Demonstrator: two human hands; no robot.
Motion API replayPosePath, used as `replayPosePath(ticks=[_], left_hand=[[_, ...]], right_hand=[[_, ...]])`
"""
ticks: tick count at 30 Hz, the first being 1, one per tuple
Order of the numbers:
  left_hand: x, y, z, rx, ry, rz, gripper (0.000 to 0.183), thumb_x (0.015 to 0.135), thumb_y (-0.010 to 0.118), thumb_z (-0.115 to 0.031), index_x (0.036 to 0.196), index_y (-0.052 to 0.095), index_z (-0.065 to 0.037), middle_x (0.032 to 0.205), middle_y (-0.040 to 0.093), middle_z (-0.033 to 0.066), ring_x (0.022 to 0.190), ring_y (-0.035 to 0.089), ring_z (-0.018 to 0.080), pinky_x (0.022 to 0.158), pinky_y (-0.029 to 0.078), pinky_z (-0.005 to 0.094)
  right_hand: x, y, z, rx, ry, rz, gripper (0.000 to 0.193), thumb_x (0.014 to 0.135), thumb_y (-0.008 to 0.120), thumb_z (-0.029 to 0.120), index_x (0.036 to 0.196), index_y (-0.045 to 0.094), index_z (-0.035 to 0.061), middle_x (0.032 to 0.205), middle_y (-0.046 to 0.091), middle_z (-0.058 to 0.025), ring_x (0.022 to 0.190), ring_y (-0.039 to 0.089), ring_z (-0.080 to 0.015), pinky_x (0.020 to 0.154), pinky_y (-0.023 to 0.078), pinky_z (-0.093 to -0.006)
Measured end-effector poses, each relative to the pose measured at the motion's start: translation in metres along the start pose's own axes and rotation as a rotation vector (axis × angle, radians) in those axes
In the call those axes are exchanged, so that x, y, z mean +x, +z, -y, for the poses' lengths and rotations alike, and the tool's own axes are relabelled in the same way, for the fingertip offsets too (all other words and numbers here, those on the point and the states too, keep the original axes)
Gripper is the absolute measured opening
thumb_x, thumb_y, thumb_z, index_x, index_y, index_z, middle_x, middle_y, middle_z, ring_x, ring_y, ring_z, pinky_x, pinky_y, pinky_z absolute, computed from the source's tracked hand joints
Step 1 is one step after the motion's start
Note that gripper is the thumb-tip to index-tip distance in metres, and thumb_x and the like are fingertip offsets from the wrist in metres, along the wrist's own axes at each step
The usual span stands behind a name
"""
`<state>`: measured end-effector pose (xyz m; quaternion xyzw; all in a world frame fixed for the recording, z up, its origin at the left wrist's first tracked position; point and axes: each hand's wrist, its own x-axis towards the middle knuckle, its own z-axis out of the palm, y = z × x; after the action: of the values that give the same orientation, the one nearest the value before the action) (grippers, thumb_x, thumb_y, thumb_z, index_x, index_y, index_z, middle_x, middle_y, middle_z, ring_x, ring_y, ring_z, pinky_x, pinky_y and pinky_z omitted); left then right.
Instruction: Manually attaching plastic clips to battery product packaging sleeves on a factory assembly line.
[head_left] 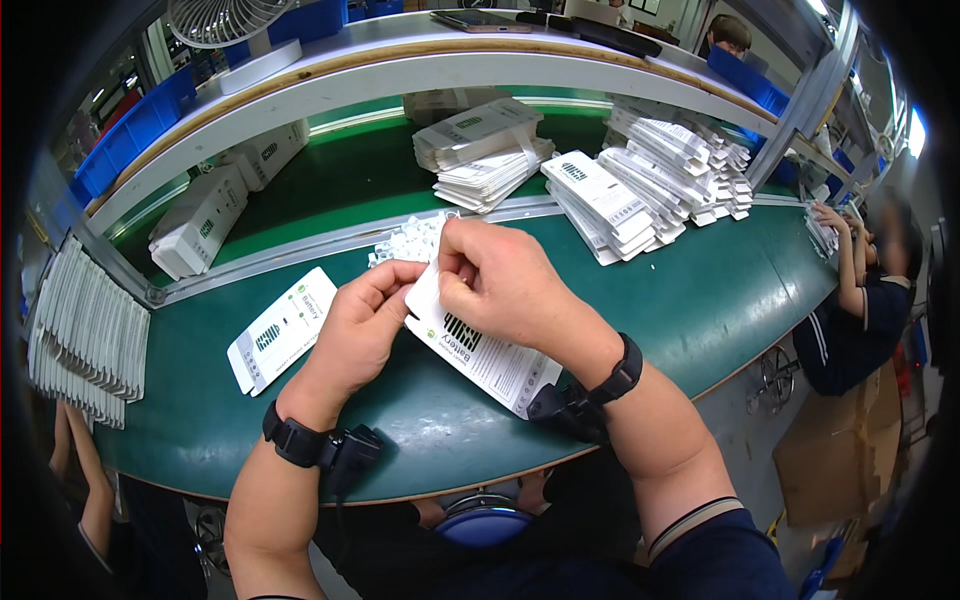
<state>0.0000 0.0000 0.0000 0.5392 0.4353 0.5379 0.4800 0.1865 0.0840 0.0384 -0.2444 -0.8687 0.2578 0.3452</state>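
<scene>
A flat white cardboard carton (490,365) with green and black print lies slanted in front of me, one end raised between my hands. My left hand (365,315) is closed, its thumb and fingers pinching the corner of that end. Over the same end my right hand (505,280) is curled shut, thumb and fingers pressed at the carton; its fingertips are partly hidden. Just behind my hands sits a pile of small white pieces (402,243). Another flat white carton (283,330) lies on the green table to the left of my left hand.
Stacks of flat cartons stand at the back middle (485,150), back right (650,180) and far left (85,330). Boxes (200,225) line the left back. A shelf (480,62) crosses above, holding a fan (225,20). A person (870,270) works at the right; another person's arm (92,480) shows lower left.
</scene>
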Motion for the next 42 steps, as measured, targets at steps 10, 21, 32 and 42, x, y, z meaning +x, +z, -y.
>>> replayPosePath(ticks=[10, 21, 32, 42], left_hand=[[0.004, 0.003, 0.003, 0.259, -0.006, -0.075, 0.015, 0.097, 0.066, -0.002, 0.111, 0.061, -0.001, 0.102, 0.067, 0.0020, 0.093, 0.062, 0.0078, 0.083, 0.051, 0.0241], [-0.001, 0.004, -0.005, 0.060, 0.189, -0.111, 0.009, 0.104, 0.056, -0.004, 0.112, 0.054, -0.004, 0.101, 0.062, 0.0002, 0.093, 0.058, 0.0073, 0.082, 0.048, 0.0230], [0.001, -0.009, -0.004, -0.469, 0.075, 0.016, 0.028, 0.102, 0.062, -0.024, 0.123, 0.056, -0.006, 0.115, 0.068, 0.0067, 0.103, 0.069, 0.0133, 0.087, 0.057, 0.0276], [0.001, -0.002, 0.006, -0.341, -0.113, -0.144, 0.045, 0.104, 0.060, -0.022, 0.143, 0.052, -0.002, 0.131, 0.066, 0.0139, 0.110, 0.070, 0.0201, 0.089, 0.061, 0.0335]], right_hand=[[0.000, 0.009, -0.003, -0.001, -0.017, 0.051, 0.008, 0.082, 0.063, 0.007, 0.084, 0.057, 0.0013, 0.073, 0.062, -0.0139, 0.065, 0.062, -0.0270, 0.062, 0.051, -0.0376], [0.004, 0.005, -0.013, 0.232, -0.085, -0.084, 0.025, 0.100, 0.065, 0.025, 0.105, 0.067, 0.0012, 0.092, 0.065, -0.0076, 0.084, 0.062, -0.0167, 0.078, 0.051, -0.0315], [0.003, 0.008, -0.007, 0.559, 0.229, 0.096, 0.033, 0.102, 0.063, 0.029, 0.086, 0.067, 0.0007, 0.070, 0.060, -0.0040, 0.065, 0.052, -0.0107, 0.061, 0.045, -0.0308], [0.004, 0.001, -0.004, 0.630, 0.239, 0.073, 0.032, 0.105, 0.061, 0.030, 0.091, 0.066, 0.0027, 0.081, 0.066, 0.0020, 0.070, 0.057, -0.0036, 0.063, 0.049, -0.0234]])
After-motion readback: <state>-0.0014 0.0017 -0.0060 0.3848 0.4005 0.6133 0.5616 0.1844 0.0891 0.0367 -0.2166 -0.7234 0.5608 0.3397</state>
